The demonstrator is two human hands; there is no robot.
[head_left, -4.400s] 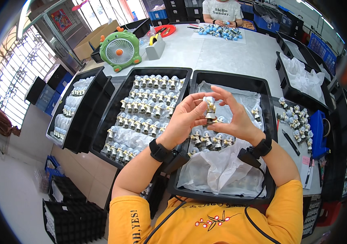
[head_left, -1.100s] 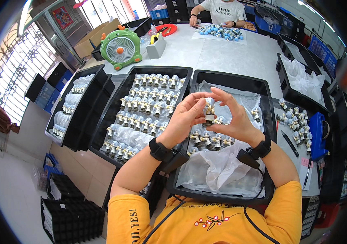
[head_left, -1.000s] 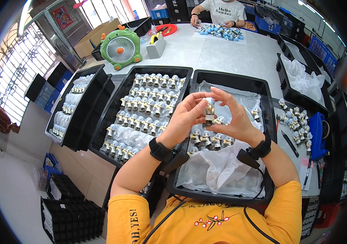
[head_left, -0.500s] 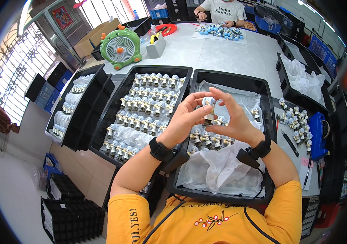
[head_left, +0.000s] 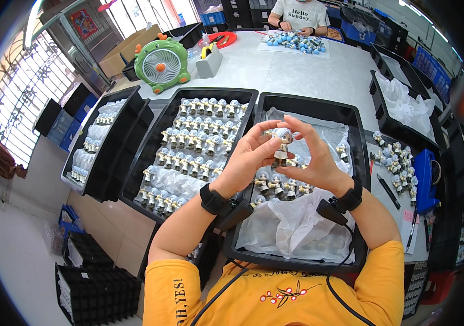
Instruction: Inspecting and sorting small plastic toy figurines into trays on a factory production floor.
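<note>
Above the black tray (head_left: pixel 351 117) w/ the white plastic sheet (head_left: pixel 297 228), both hands hold up one small toy figure (head_left: pixel 282 145). It has pale blue-white hair & a light body. Left hand (head_left: pixel 251 160) pinches it from the left, thumb & fingers shut on its side. Right hand (head_left: pixel 311 157) pinches it from the right, fingers curled over its head, thumb lower down. So both grips are clamped on the same figure, upright, up in the air, not touching the tray.

Each wrist has a black band w/ a small black box, & thin black wires run down to the yellow shirt (head_left: pixel 275 293).

Under the hands, more little figures (head_left: pixel 275 185) lie on the white sheet in that tray. Just to the left sits a 2nd black tray (head_left: pixel 156 125) full of the same figures in neat rows (head_left: pixel 199 136). Further left is a 3rd black tray (head_left: pixel 115 146) w/ figures too.

Far back on the grey table (head_left: pixel 297 65) stands a green fan (head_left: pixel 162 64). At the far end another person (head_left: pixel 300 13) in a white shirt sits w/ blue-ish figures (head_left: pixel 297 41). On the right, a few more figures (head_left: pixel 395 163) sit loose near a blue box (head_left: pixel 422 179).
</note>
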